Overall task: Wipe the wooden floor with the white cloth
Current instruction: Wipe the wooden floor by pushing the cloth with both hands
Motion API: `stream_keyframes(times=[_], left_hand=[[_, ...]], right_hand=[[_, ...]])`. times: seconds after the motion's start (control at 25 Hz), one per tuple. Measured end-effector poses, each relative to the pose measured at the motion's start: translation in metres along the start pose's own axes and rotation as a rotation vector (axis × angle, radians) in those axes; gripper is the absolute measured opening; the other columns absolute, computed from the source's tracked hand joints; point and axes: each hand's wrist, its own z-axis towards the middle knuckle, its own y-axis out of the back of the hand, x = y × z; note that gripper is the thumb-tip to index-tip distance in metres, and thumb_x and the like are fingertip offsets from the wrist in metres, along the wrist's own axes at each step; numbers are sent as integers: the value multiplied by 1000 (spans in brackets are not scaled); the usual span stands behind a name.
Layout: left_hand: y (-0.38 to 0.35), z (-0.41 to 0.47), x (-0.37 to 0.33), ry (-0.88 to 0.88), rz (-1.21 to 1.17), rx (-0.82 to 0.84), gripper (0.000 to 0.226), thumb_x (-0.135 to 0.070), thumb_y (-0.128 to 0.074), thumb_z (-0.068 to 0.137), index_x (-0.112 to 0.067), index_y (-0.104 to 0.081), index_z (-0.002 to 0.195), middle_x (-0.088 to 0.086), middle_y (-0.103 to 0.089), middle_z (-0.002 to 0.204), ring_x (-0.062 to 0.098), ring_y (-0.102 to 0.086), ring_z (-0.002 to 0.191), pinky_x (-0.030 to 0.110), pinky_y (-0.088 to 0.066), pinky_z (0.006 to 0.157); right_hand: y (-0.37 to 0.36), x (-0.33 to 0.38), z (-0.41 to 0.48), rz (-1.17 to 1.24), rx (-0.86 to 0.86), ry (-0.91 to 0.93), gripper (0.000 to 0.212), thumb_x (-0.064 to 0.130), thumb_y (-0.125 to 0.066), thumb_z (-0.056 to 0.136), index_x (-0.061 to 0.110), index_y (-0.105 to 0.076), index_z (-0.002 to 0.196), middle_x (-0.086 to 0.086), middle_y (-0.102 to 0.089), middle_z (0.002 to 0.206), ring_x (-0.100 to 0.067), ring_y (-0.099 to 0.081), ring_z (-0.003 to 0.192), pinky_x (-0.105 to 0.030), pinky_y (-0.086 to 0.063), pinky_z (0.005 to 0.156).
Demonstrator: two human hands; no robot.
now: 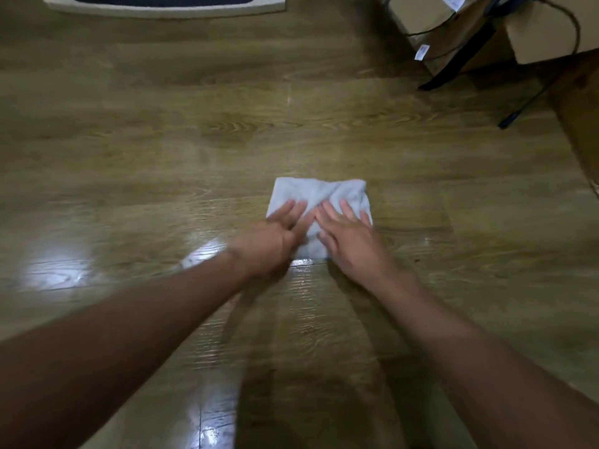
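- Wooden floor (194, 140), brown plank, glossy under lamp glare: entered. Start at the fingers?
- Fingers (293, 210) of left hand (269, 241): straight, slightly apart, laid flat on the white cloth (321, 192). Right hand (350, 241): likewise, fingers splayed, palm down. Neither grips; both press.
- Reason for the flat hold?
- Probably to spread weight so the cloth's whole face rubs the boards. Cloth: folded rectangle, lying on the floor mid-frame, its near half under both hands.
- Further out?
- Rug (162, 9), pale-edged, at the far end. Cardboard boxes (534, 37) and black stand legs (460, 59), far right, well apart from the cloth. My guess is that most of the floor is not yet wiped.
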Motion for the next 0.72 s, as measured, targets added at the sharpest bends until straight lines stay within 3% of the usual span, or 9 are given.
stream_keyframes(times=[0.12, 0.24, 0.32, 0.4, 0.56, 0.72], left_hand=[[11, 37, 48, 69, -41, 80, 58, -36, -28, 103, -17, -4, 153, 10, -2, 161, 26, -1, 148, 37, -11, 120], [-9, -3, 29, 55, -81, -40, 57, -29, -36, 101, -24, -11, 152, 7, -10, 160, 25, -11, 148, 33, -31, 111], [-26, -60, -1, -54, -160, -146, 57, -19, -45, 90, -16, -37, 146, 13, -35, 152, 32, -34, 140, 36, -46, 100], [-40, -99, -18, -75, -220, -165, 51, -21, -38, 90, -9, -47, 140, 15, -45, 145, 35, -41, 134, 45, -47, 101], [-32, -78, 33, 84, -287, -135, 56, -41, -26, 98, -13, -33, 146, 11, -28, 154, 31, -24, 143, 42, -41, 107], [-16, -46, 100, 230, -183, -54, 57, -39, -42, 97, -21, -27, 149, 8, -20, 158, 26, -17, 146, 38, -28, 116]], right_hand=[[16, 2, 65, -16, 84, -16, 49, 32, -35, 102, 24, -27, 150, 5, -15, 160, -22, -8, 148, -45, -9, 117], [-10, 14, 17, -22, -55, -25, 46, 30, -36, 102, 22, -33, 147, 3, -27, 157, -22, -17, 147, -46, -14, 117], [-37, 34, -46, -84, -115, 37, 45, 29, -37, 99, 20, -40, 143, 1, -41, 149, -25, -30, 142, -49, -24, 116], [-56, 48, -79, -112, -130, 79, 44, 29, -36, 97, 19, -46, 139, 0, -50, 143, -27, -38, 138, -50, -24, 115], [-35, 68, 0, -94, -5, 158, 47, 26, -41, 100, 20, -34, 146, 2, -32, 154, -24, -19, 146, -48, -12, 116], [-11, 69, 89, -62, 124, 228, 49, 33, -36, 102, 23, -27, 149, 5, -18, 159, -22, -9, 148, -44, -7, 117]])
